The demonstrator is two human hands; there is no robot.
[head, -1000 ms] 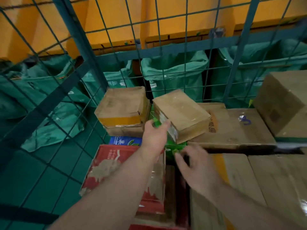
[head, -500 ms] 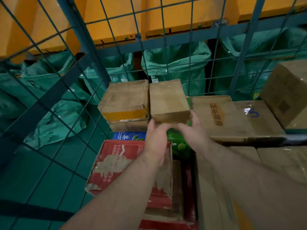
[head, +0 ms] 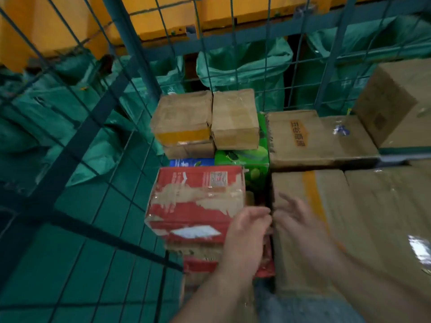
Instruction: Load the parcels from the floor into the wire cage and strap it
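Inside the green wire cage (head: pixel 130 43) several parcels are stacked. A small brown box (head: pixel 234 117) sits flat at the back, tight against another brown box with yellow tape (head: pixel 183 117). Below them lie a green carton (head: pixel 242 159) and a red-and-white carton (head: pixel 198 201). My left hand (head: pixel 247 231) hovers over the red carton's right end, fingers relaxed, holding nothing. My right hand (head: pixel 300 220) is over the gap beside a large brown box (head: pixel 326 229), fingers spread and blurred, also empty.
More brown boxes (head: pixel 314 136) fill the cage's right side, one tall box (head: pixel 401 103) at the far right. Green sacks (head: pixel 242 66) hang behind the mesh under orange bins (head: pixel 163 15). The green floor (head: pixel 81 264) shows through the left mesh.
Both hands let go of the small brown box, which now lies level at the back. They have drawn back toward me, over the red carton and the large brown box.
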